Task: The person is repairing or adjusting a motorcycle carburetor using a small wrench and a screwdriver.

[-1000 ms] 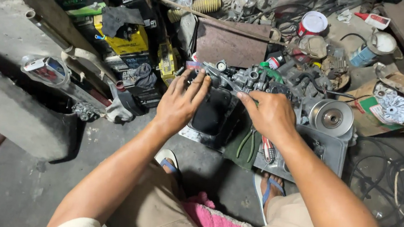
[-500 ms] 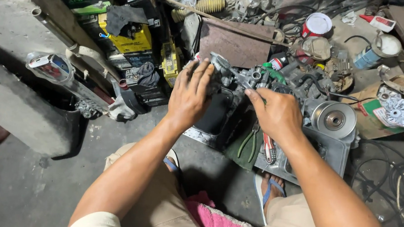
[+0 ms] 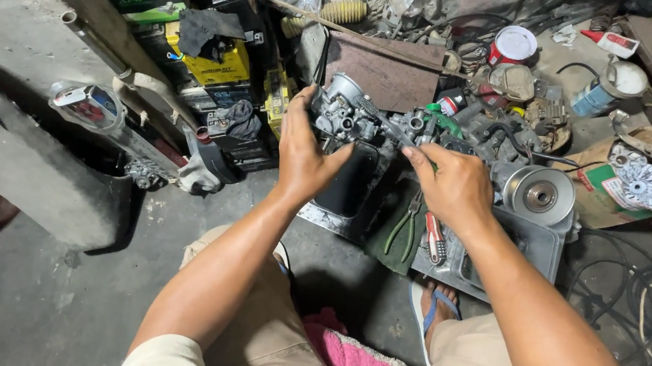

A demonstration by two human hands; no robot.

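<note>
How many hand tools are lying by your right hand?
2: green-handled pliers and a red-handled tool, side by side on the dark mat under the right hand. More may be hidden in clutter.

The carburetor (image 3: 343,112) is dull grey cast metal, rough. The pulley (image 3: 539,196) is smooth shiny metal. The floor (image 3: 32,289) is matt rough concrete.

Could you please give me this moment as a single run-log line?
left hand: grip on grey carburetor, lifted | right hand: driving a tool into it | green-handled pliers: lying below | floor: cluttered
</note>
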